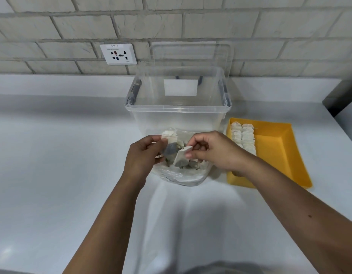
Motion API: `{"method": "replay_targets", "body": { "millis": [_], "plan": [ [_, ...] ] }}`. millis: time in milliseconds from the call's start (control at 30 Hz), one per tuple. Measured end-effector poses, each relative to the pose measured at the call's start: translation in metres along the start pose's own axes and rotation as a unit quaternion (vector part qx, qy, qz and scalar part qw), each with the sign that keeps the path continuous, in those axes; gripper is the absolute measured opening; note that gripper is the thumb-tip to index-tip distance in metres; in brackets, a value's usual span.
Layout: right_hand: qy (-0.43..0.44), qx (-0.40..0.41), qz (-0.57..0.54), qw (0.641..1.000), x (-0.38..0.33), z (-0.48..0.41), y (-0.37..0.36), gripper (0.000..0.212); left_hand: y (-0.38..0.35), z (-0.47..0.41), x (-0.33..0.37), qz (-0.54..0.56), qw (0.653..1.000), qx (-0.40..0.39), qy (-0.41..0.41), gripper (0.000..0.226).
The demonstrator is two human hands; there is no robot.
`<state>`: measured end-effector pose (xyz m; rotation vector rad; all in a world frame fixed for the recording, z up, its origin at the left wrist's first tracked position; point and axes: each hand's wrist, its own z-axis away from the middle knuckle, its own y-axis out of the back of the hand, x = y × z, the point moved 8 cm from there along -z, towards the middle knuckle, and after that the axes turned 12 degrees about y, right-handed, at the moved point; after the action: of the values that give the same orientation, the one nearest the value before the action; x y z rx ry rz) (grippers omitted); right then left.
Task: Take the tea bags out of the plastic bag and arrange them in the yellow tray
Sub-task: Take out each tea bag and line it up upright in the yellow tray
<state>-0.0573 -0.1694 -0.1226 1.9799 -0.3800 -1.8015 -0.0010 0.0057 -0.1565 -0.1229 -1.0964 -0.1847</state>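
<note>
Currently, your left hand [143, 155] grips one tea bag [168, 143], and your right hand [214, 153] pinches a second tea bag [181, 158] between thumb and fingers. Both hands are just above the crumpled plastic bag [177, 175], which holds more loose tea bags [193, 165]. The plastic bag lies at the base of the clear storage bin [177, 109] on the white counter [52, 155]. The yellow tray [274, 147], just right of the bin, carries two rows of tea bags [243, 135] along its left side.

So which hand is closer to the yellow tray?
Right. The right hand sits just left of the yellow tray, its forearm crossing the tray's near corner; the left hand is farther left, beyond the tea bag pile.
</note>
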Motion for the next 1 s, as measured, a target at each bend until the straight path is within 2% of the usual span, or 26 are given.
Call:
{"method": "replay_targets", "body": {
  "millis": [100,233,367,433,567,667,767,833,900,1000],
  "plan": [
    [-0.013,0.005,-0.057,0.998,-0.005,0.001,0.003,0.016,-0.016,0.005,-0.005,0.021,0.997,-0.055,0.041,0.016],
    [-0.026,0.054,-0.044,0.997,0.000,-0.002,0.008,0.015,-0.026,0.011,-0.009,0.038,0.993,-0.091,0.065,0.017],
    [-0.035,0.084,-0.019,0.996,0.008,-0.006,0.007,0.015,-0.030,0.014,-0.011,0.022,0.992,-0.105,0.072,0.030],
    [-0.038,0.092,-0.008,0.995,0.010,-0.008,0.006,0.016,-0.029,0.014,-0.011,0.007,0.993,-0.097,0.063,0.031],
    [-0.051,0.081,-0.026,0.995,0.017,-0.014,-0.003,0.018,-0.022,0.008,-0.012,-0.027,0.998,-0.054,0.035,0.015],
    [-0.071,0.107,-0.052,0.990,0.028,-0.018,-0.002,0.022,-0.006,0.001,-0.012,-0.019,1.000,0.010,0.020,0.008],
    [-0.074,0.123,0.007,0.990,0.040,-0.025,-0.001,0.016,0.015,-0.005,-0.007,-0.056,0.995,0.076,-0.021,0.008],
    [-0.059,0.101,0.087,0.989,0.046,-0.032,-0.010,0.012,0.023,-0.006,-0.006,-0.053,0.994,0.092,-0.032,0.009],
    [-0.041,0.069,0.176,0.981,0.047,-0.039,-0.023,0.017,0.028,-0.006,-0.006,-0.045,0.993,0.100,-0.037,0.009],
    [-0.019,0.090,0.244,0.965,0.040,-0.047,-0.032,0.025,0.029,-0.007,-0.007,-0.045,0.994,0.097,-0.038,0.008]
  ]
}}
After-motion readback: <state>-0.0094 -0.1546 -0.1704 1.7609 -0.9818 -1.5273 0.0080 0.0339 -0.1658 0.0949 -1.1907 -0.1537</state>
